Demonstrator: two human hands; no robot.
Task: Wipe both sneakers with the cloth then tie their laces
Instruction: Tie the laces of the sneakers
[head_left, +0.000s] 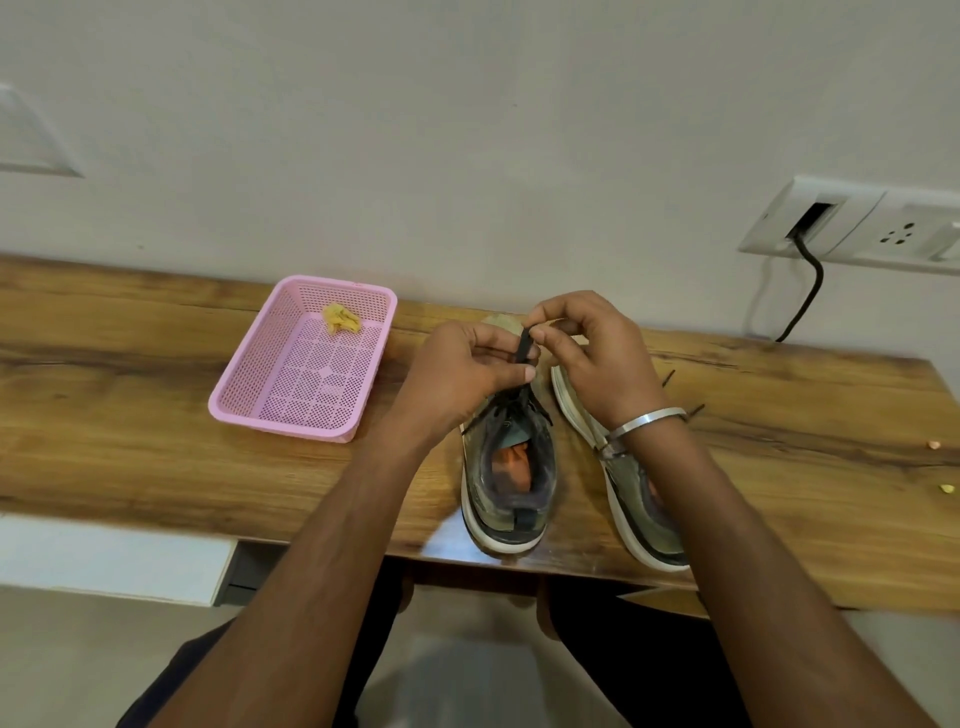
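Two olive-grey sneakers with white soles stand side by side on the wooden table, heels toward me: the left sneaker (509, 483) and the right sneaker (631, 493), the latter partly hidden by my right forearm. Above the left sneaker's tongue, my left hand (462, 374) and my right hand (592, 353) both pinch its black lace (523, 349), which is pulled up between my fingertips. The yellow cloth (340, 318) lies crumpled in the far corner of the pink basket (270, 410).
The wooden table (130, 415) runs along a white wall. A wall socket (857, 223) with a black cable hanging from it sits at the right. Lace ends of the right sneaker (670, 376) lie on the table. Small crumbs (935, 445) lie near the right edge.
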